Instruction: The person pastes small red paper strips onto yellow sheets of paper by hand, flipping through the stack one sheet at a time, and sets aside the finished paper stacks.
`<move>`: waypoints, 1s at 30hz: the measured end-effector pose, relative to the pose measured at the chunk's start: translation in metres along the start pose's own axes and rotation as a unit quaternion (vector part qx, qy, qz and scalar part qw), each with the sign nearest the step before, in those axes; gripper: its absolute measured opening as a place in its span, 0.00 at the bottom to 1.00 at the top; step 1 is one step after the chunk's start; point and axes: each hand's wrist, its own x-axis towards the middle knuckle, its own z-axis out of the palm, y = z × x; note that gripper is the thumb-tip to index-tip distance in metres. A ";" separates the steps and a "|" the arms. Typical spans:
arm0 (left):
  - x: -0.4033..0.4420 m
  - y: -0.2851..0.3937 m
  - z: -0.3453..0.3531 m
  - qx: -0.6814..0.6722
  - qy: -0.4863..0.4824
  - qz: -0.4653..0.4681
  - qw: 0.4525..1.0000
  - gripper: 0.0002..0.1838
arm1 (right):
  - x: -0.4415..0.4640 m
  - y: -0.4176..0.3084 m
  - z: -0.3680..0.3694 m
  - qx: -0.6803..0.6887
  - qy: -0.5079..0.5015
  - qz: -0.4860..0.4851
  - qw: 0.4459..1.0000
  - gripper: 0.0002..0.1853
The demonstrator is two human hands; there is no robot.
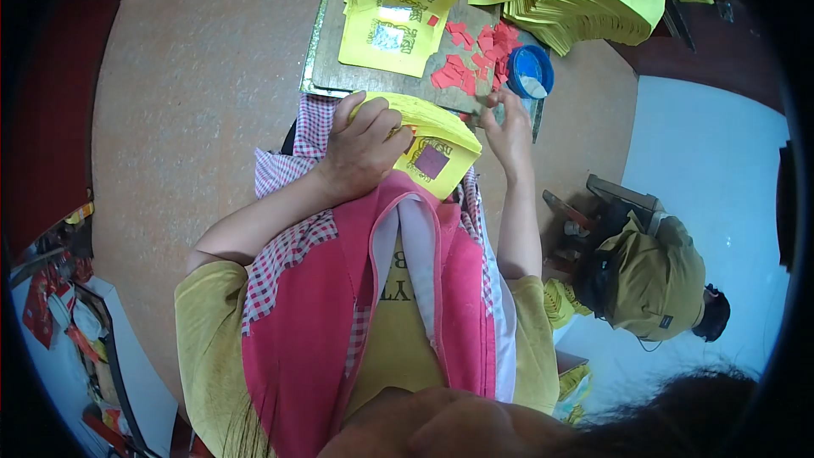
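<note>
My left hand point(365, 148) is closed around a thick bundle of yellow printed papers point(449, 148), held at my lap against the table edge. The top sheet has a dark purplish square and black print, and a bit of red shows beside my fingers. My right hand point(510, 131) is raised just right of the bundle, thumb and fingers apart, with nothing visible between them. Just beyond it are torn red paper pieces point(456, 75) and a blue tub point(531, 70) with something whitish inside.
On the small table point(339, 80) stand a stack of yellow printed sheets point(386, 34) and a larger fanned pile point(585, 0) at the far right. Another person point(657, 276) in an olive top is bent over at the right. Cluttered items point(80, 322) lie at the lower left.
</note>
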 end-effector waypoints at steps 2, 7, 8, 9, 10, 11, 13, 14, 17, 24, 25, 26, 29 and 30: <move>0.000 0.000 -0.001 -0.004 -0.004 -0.010 1.000 0.09 | 0.002 -0.009 -0.002 0.079 0.007 0.002 0.997 0.10; 0.000 0.000 0.000 0.008 0.011 -0.010 1.000 0.09 | -0.002 -0.066 -0.019 0.162 -0.010 -0.043 0.986 0.06; 0.000 0.000 0.001 0.010 0.006 -0.016 1.000 0.09 | -0.003 -0.082 -0.026 0.121 -0.038 -0.102 0.987 0.06; -0.001 0.000 0.001 0.010 0.007 -0.017 1.000 0.09 | -0.004 -0.096 -0.030 0.080 -0.067 -0.162 0.981 0.05; -0.002 0.000 0.002 0.007 -0.002 -0.018 1.000 0.08 | -0.005 -0.104 -0.030 0.068 -0.097 -0.172 0.978 0.04; -0.003 0.000 0.002 0.004 -0.010 -0.020 1.000 0.07 | -0.004 -0.112 -0.031 0.068 -0.097 -0.173 0.978 0.04; -0.001 0.001 -0.001 0.005 -0.007 -0.023 1.000 0.06 | -0.003 -0.126 -0.029 0.026 -0.151 -0.214 0.965 0.05; 0.000 0.002 -0.002 0.005 -0.006 -0.024 1.000 0.06 | -0.002 -0.130 -0.024 -0.009 -0.149 -0.217 0.965 0.07; 0.002 0.003 -0.003 0.015 -0.009 -0.020 1.000 0.06 | 0.000 -0.126 -0.010 -0.043 -0.071 -0.251 0.964 0.11; -0.002 -0.001 -0.004 -0.012 -0.009 0.002 1.000 0.10 | 0.005 -0.050 -0.028 0.104 -0.008 -0.051 0.993 0.16; -0.002 -0.001 -0.004 -0.014 -0.010 0.000 1.000 0.09 | 0.001 -0.037 -0.022 0.101 -0.006 -0.051 0.994 0.16; -0.001 -0.001 -0.003 -0.014 -0.010 -0.003 1.000 0.09 | -0.002 -0.026 -0.016 0.154 -0.044 -0.005 0.987 0.14; -0.002 -0.001 -0.003 -0.016 -0.018 -0.004 1.000 0.09 | -0.006 -0.035 -0.010 0.241 -0.103 0.053 0.964 0.10; -0.003 -0.001 -0.004 -0.015 -0.022 -0.003 1.000 0.09 | -0.006 -0.048 -0.013 0.222 -0.096 -0.009 0.970 0.09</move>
